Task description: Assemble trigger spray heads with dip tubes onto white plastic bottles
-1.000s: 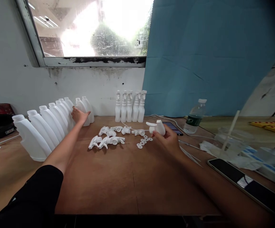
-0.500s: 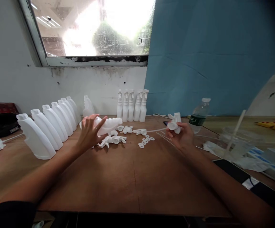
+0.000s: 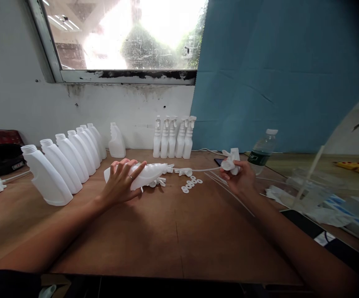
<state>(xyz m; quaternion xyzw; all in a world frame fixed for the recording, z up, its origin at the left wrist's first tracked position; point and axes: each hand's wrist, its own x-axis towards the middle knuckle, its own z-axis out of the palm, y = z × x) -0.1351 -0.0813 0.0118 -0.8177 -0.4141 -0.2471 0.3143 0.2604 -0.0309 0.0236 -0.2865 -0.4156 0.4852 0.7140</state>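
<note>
My left hand (image 3: 121, 178) is wrapped over a white spray bottle (image 3: 150, 174) lying nearly level, its neck pointing right. In my right hand (image 3: 241, 176) is a white trigger spray head (image 3: 230, 162), gripped between thumb and fingers. A thin dip tube (image 3: 204, 169) runs left from the spray head to the neighbourhood of the bottle's mouth; I cannot tell whether its end is inside. Loose trigger heads (image 3: 184, 171) lie behind and under the bottle, some partly hidden by it. Several white ring washers (image 3: 189, 184) are scattered on the table between my hands.
On the left stands a slanting row of open white bottles (image 3: 53, 178), with another bottle (image 3: 117, 142) by the wall. Several bottles with spray heads (image 3: 173, 138) stand at the back. Right are a water bottle (image 3: 261, 151), loose tubes (image 3: 235, 192) and a dark phone-like object (image 3: 303, 223).
My left hand has brought the bottle right and slightly down, its neck now close to the tube's end. The spray head in my right hand has barely moved.
</note>
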